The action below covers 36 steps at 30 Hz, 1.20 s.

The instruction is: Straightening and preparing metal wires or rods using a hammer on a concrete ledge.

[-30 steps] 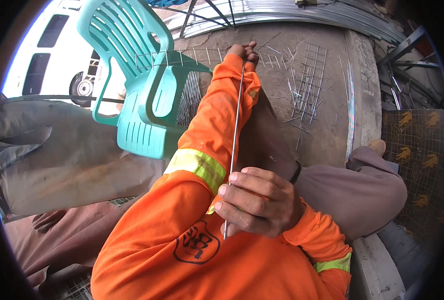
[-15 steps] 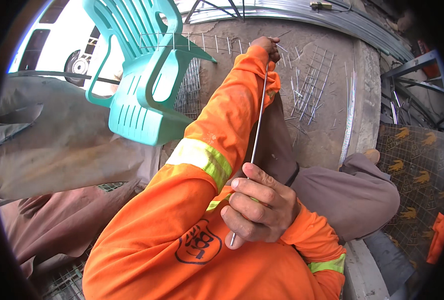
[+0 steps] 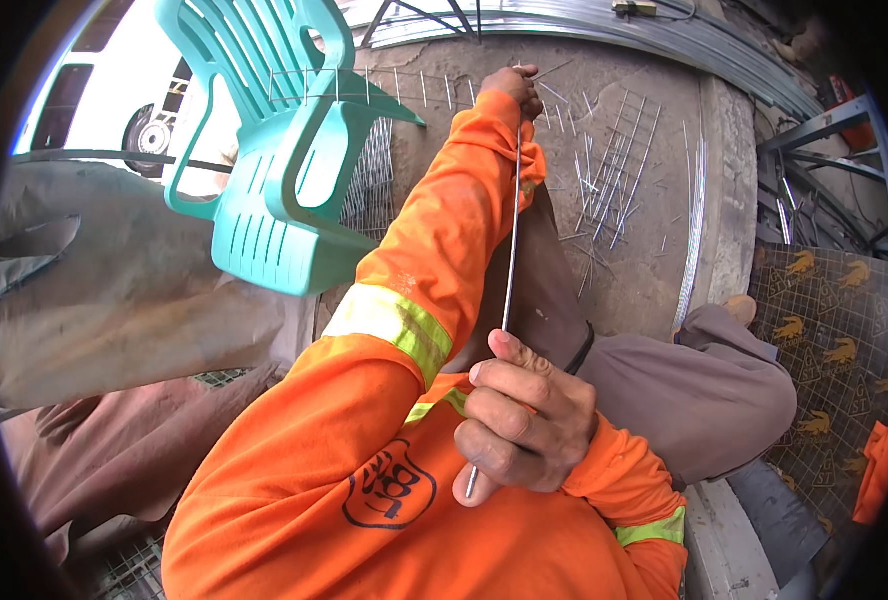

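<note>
Much grey-brown floor fills the stretch from noon to three o'clock. An orange top covers six to eight o'clock, its left sleeve reaching up past noon. A green plastic chair stands between ten and eleven o'clock, and silvery metal lengths lie towards one o'clock.

Near two o'clock a grid of crossed rods lies on the floor; a narrower strip with cross pieces runs from over the chair towards noon. Judging by these, some crossing of rods is done, while the held length is single, straight and joined to nothing along the part that shows. How much is left cannot be told.

The right grip, near five o'clock, is curled firmly round the thin metal rod, thumb below and fingers over. The left grip, between noon and one, has its fingers bent; whether it has hold of the rod or strip cannot be told. The rod slants between the two: its near end pokes out just below the right fingers, towards six, and its far part meets the left wrist, the tip hidden. Short loose pieces lie just beyond, towards one.
</note>
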Motion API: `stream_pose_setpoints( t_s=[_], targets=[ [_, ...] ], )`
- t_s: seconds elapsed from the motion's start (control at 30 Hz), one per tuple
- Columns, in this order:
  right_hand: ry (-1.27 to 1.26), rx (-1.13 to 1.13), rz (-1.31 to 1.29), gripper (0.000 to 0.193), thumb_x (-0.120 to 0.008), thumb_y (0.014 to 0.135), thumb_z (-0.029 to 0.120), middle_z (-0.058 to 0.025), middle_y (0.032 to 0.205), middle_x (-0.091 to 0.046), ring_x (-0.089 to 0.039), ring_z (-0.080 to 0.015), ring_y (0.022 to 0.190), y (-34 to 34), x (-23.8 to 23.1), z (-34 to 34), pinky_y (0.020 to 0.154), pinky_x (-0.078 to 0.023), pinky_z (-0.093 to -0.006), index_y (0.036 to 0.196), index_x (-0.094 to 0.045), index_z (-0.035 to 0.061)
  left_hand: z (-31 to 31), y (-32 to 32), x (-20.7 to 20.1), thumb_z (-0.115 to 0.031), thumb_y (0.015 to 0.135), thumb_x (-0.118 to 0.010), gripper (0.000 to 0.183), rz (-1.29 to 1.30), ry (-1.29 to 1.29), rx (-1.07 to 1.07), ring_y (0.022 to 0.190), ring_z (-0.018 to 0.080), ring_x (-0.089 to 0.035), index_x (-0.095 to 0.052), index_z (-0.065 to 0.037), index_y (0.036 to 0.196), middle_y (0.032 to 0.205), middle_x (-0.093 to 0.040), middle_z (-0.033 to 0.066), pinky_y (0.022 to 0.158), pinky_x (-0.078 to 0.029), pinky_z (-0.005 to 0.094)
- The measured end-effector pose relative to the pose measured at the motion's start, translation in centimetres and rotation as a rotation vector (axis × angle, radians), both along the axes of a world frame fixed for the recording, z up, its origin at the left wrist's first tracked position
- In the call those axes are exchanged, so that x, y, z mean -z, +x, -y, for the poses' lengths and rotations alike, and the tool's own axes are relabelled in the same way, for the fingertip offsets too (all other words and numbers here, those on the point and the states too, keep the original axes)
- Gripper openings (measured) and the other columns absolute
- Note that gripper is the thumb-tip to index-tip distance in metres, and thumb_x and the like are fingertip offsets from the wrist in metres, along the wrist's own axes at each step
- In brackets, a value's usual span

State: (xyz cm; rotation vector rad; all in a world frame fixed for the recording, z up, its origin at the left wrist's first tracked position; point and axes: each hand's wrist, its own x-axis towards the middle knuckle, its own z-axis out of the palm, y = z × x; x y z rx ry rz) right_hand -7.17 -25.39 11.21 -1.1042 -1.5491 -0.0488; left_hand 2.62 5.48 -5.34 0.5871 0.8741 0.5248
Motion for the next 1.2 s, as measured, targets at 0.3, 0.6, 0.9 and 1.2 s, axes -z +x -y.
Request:
stream_pose_setpoints(
  t_s=[0.3, 0.6, 0.9, 1.2],
  targets=[
    [-0.046, -0.038, -0.023, 0.031, -0.056, 0.09, 0.037, -0.0053, 0.082, -0.056, -0.062, -0.0201, 0.077, 0.1, -0.4, 0.0, 0.087, -0.055, -0.0438, 0.081, -0.053, 0.0074, -2.2, -1.2, 2.9, -0.015, 0.097, -0.043, 0.02, 0.25, -0.035, -0.082, 0.042, 0.0043, -0.032, -0.053, 0.0, 0.104, 0.055, -0.035, -0.0079, 0.039, -0.028, 0.0215],
    [-0.087, -0.055, -0.053, 0.029, -0.056, 0.09, 0.034, -0.0062, 0.082, -0.056, -0.062, -0.0203, 0.077, 0.1, -0.1, 0.5, 0.085, -0.056, -0.0438, 0.082, -0.053, 0.0061, -1.6, -1.7, 0.6, -0.012, 0.097, -0.041, 0.018, 0.087, 0.079, -0.061, 0.041, 0.0051, -0.028, -0.051, -0.001, 0.106, 0.056, -0.034, -0.0065, 0.038, -0.025, 0.0217],
    [0.014, -0.026, -0.079, 0.034, -0.041, 0.097, 0.042, -0.0046, 0.104, -0.059, -0.06, -0.0238, 0.104, -0.1, 2.0, 0.8, 0.101, -0.046, -0.045, 0.106, -0.055, 0.0126, -1.4, -1.3, -0.3, -0.002, 0.092, -0.039, 0.02, 0.126, -0.059, -0.128, 0.042, 0.005, -0.029, -0.048, 0.001, 0.11, 0.056, -0.033, -0.0063, 0.04, -0.026, 0.021],
    [0.106, 0.048, -0.046, 0.02, -0.056, 0.091, 0.023, -0.0018, 0.107, -0.057, -0.058, -0.0201, 0.107, 0.0, 0.9, 2.1, 0.1, -0.048, -0.041, 0.109, -0.058, 0.0132, -1.8, -2.6, 0.6, -0.004, 0.093, -0.043, 0.025, 0.239, -0.098, -0.108, 0.044, 0.0069, -0.037, -0.045, 0.005, 0.115, 0.061, -0.04, -0.0054, 0.041, -0.027, 0.0244]
  ],
)
